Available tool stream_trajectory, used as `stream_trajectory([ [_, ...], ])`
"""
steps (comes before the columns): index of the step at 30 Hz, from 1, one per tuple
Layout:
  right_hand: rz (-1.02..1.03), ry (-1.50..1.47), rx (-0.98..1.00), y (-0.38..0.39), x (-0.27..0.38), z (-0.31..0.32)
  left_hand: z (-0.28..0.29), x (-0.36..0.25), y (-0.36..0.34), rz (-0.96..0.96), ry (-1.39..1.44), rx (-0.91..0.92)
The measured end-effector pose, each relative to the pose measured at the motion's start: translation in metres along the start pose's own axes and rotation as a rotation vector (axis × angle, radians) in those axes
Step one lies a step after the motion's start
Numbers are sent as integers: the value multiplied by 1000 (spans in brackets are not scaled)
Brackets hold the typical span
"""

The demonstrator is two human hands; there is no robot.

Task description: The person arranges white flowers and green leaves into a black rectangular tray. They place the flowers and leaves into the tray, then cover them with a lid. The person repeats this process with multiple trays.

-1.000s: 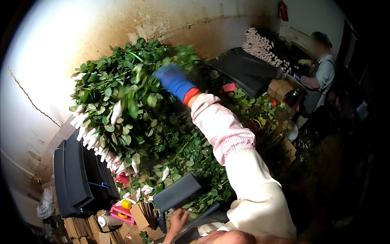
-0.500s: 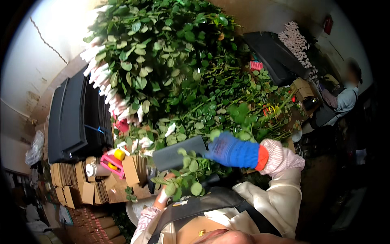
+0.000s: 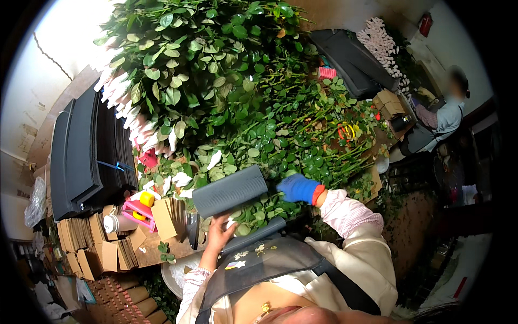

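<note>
Leafy green stems are laid on the near side of the work surface, between a dark grey ribbed sheet and a long black edge, by which they are apparently kept in line. At their left end the bare left hand is placed just below the sheet, its thumb parted from the fingers; a white tip and leaves show in the gap, but whether they are pinched cannot be told. The right hand in a blue knitted glove with an orange cuff is rested among foliage at the other end, its fingertips hidden by leaves, so its grip cannot be told either. Beyond, a broad heap of leafy stems is stacked with its white-wrapped heads turned to the left, probably so that they are not crushed. A pink tape dispenser is stood beside folded brown cardboard pieces, seemingly for easy reach.
</note>
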State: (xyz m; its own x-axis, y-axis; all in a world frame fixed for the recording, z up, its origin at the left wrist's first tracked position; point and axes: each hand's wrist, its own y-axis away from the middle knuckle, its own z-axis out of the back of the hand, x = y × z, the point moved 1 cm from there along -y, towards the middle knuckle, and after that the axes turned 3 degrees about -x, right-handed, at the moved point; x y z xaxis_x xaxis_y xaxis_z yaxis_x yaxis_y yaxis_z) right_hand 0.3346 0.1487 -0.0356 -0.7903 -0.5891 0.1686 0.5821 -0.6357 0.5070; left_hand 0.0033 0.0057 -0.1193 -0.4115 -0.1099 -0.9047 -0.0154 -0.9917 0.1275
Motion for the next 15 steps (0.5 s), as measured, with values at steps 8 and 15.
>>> stream_trajectory([
  [8,-151,90,-887,-97,-69,117,3,-20,-10,0,-55,-7],
  [15,-345,-125,-689,-146,-92,124,-1,-18,-18,77,-112,-49],
])
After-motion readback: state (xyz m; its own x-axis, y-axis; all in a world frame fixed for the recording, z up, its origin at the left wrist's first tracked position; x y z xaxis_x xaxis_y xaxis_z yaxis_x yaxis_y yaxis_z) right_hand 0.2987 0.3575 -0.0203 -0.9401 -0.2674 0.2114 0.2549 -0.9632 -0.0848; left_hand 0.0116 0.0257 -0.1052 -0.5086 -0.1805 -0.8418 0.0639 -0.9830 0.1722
